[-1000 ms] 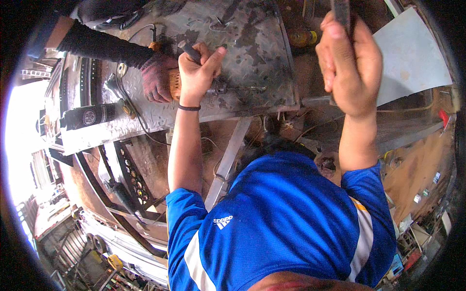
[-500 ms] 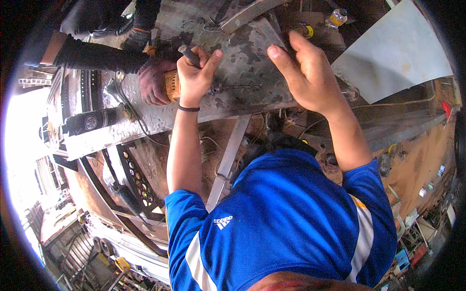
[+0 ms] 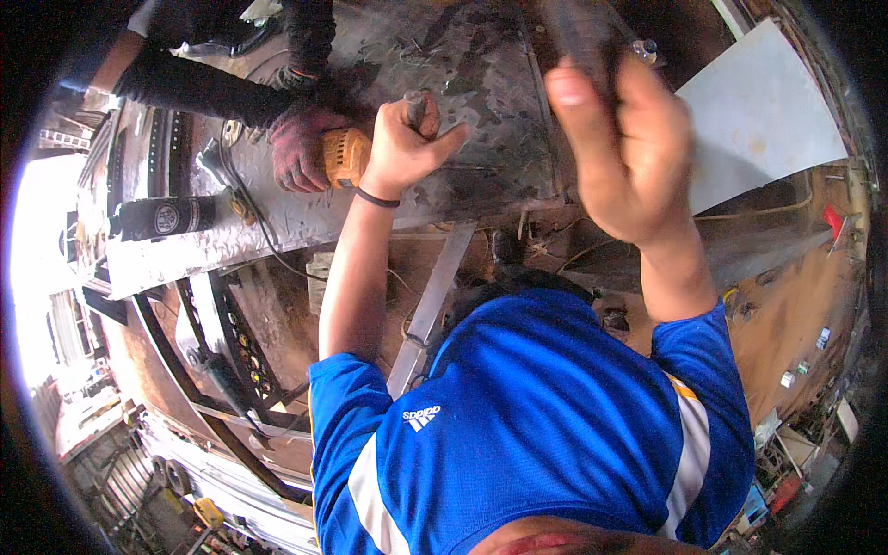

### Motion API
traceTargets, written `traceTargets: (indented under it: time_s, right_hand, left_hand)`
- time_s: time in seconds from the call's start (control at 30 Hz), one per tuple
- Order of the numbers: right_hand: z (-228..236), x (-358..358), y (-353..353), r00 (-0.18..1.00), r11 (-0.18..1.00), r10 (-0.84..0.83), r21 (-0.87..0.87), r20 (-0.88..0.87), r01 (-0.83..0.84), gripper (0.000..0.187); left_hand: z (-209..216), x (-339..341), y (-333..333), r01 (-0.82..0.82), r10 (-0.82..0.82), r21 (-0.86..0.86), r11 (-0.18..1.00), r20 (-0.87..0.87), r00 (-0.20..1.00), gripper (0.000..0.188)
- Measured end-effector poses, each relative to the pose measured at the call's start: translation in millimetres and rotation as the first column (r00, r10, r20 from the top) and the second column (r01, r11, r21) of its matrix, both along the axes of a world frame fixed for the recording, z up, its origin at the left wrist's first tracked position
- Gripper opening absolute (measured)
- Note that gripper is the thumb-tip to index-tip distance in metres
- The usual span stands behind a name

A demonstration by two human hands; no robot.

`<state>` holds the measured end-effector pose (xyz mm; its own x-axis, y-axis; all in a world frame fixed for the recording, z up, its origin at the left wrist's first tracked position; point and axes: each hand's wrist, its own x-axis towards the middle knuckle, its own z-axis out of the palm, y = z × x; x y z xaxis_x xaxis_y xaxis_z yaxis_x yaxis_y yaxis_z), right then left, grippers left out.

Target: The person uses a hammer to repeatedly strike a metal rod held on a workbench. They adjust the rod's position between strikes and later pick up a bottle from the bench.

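So the surface (image 3: pixel 504 139) is metal with a bumpy, raised pattern, pretty scuffed and blotchy through the middle, but properly shiny toward the left end. The rod (image 3: pixel 418 113) looks like dull, dark metal. The blurred tool (image 3: pixel 583 42) at the top comes across grey, too smeared to call its finish. The power tool (image 3: pixel 343 157) has an orange housing that looks like hard plastic, while the glove (image 3: pixel 298 148) beside it is matt, reddish cloth. Dark sleeve (image 3: pixel 199 92): cloth too, no shine. The blue shirt (image 3: pixel 546 407) is smooth, thin-looking fabric. That pale sheet (image 3: pixel 758 120) is flat and smooth, metal or board, can't tell. The bar (image 3: pixel 444 287) is smooth grey metal.
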<state>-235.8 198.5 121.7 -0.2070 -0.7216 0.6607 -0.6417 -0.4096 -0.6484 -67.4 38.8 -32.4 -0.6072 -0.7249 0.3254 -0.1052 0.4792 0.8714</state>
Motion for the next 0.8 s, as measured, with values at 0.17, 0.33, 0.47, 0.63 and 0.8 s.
traceTargets:
  time_s: [0.17,0.33,0.47,0.63,0.8]
  right_hand:
    - [-38.1,11.8,-1.0,0.955,0.864,0.113,0.502,-0.273,0.042,0.031]
    - [-2.7,-15.7,-2.7,0.994,0.990,-0.092,0.107,-0.050,0.097,0.032]
    - [36.2,-0.2,17.4,0.928,0.993,-0.107,-0.011,0.357,0.119,0.031]
    - [-7.9,-9.4,26.6,0.920,1.000,-0.017,0.018,0.391,0.010,0.028]
    - [-45.4,-12.4,23.2,0.959,0.985,-0.021,0.171,0.281,-0.028,0.021]
  left_hand:
    - [-12.5,-5.8,-6.1,0.020,-0.031,-0.128,0.992,-0.082,0.996,0.039]
    - [-1.7,0.5,-8.1,-0.036,0.044,-0.217,0.976,0.031,0.999,0.030]
    - [4.9,6.9,-10.1,-0.136,0.174,0.151,0.979,-0.282,0.943,0.045]
    - [24.8,8.7,-1.4,0.004,0.079,0.276,0.961,-0.290,0.954,0.045]
    - [7.7,5.6,-8.2,0.087,-0.013,0.395,0.915,-0.186,0.983,0.044]
